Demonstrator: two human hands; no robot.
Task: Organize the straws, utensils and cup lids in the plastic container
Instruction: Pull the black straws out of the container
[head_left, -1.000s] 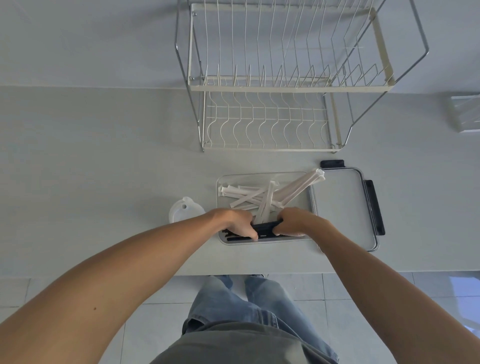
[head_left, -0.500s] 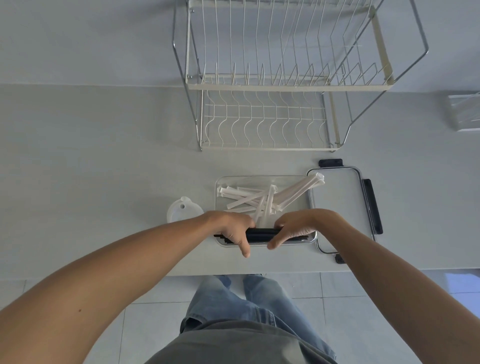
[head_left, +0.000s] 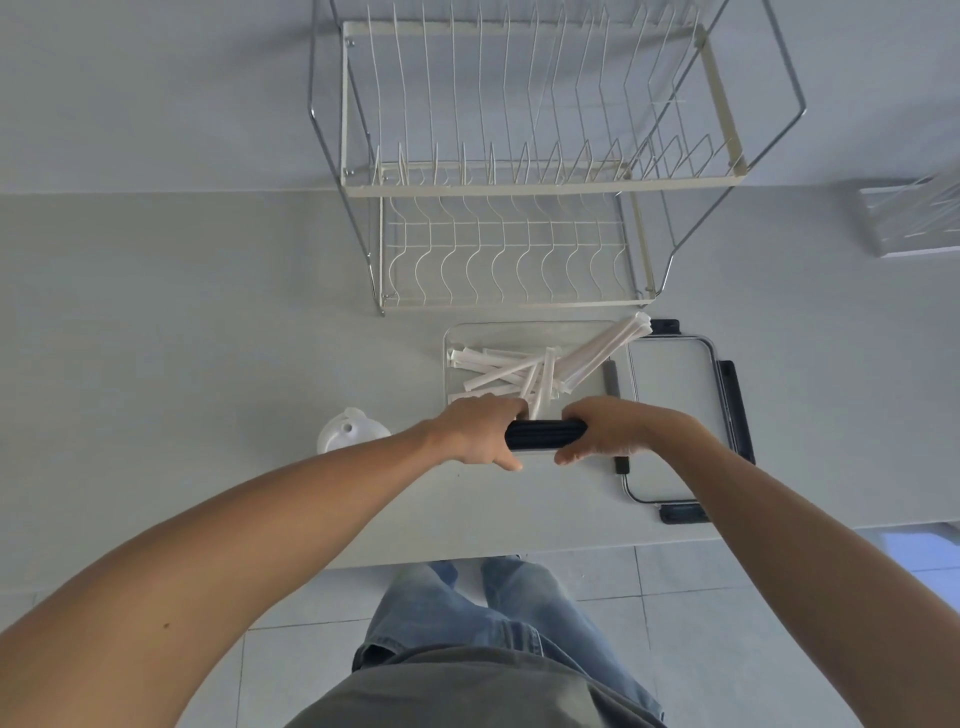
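A clear plastic container (head_left: 524, 330) sits on the counter in front of me. Several white wrapped straws (head_left: 511, 369) lie crossed inside it, some poking over its right rim. My left hand (head_left: 478, 431) and my right hand (head_left: 613, 428) each grip one end of a bundle of black utensils (head_left: 545, 435), held level at the container's near edge. A white cup lid (head_left: 350, 434) lies on the counter left of the container, beside my left wrist.
The container's lid (head_left: 675, 395), clear with black latches, lies right of it, partly under my right forearm. A two-tier wire dish rack (head_left: 509, 208) stands behind. A clear box (head_left: 909, 223) sits far right. The counter's front edge runs just below my hands.
Both hands stayed closed on the black utensil bundle and shifted slightly at the container's near edge. The straws have not moved.
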